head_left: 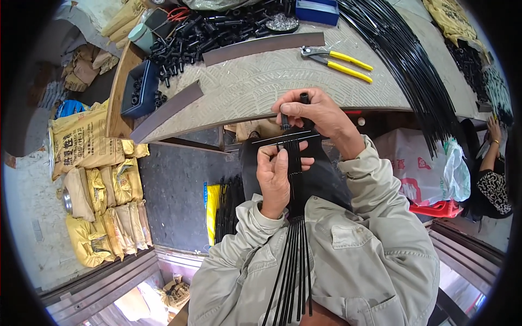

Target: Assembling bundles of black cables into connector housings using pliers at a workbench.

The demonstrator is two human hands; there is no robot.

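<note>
Over my lap, my left hand [276, 178] is closed around a bundle of thin black rods [294, 187]. Their lower ends fan out over my jacket. Two thin rods stick out crosswise near the top of the bundle. Just above, my right hand [315, 111] is closed on a small black tubular fitting [284, 119], pinched by the thumb and fingertips right over the rod ends. The round end of a second black tubular piece [304, 99] shows between the fingers of that hand. Whether the fitting touches the rods, I cannot tell.
Yellow-handled pliers [342, 64] and dark curved strips [263, 48] lie on the worktable [244, 92]. Black fittings [190, 46] are heaped behind, a blue bin [140, 89] at left. Long black rods [405, 60] overhang the right edge. Sacks [81, 138] stand left; another person's arm [492, 149] shows right.
</note>
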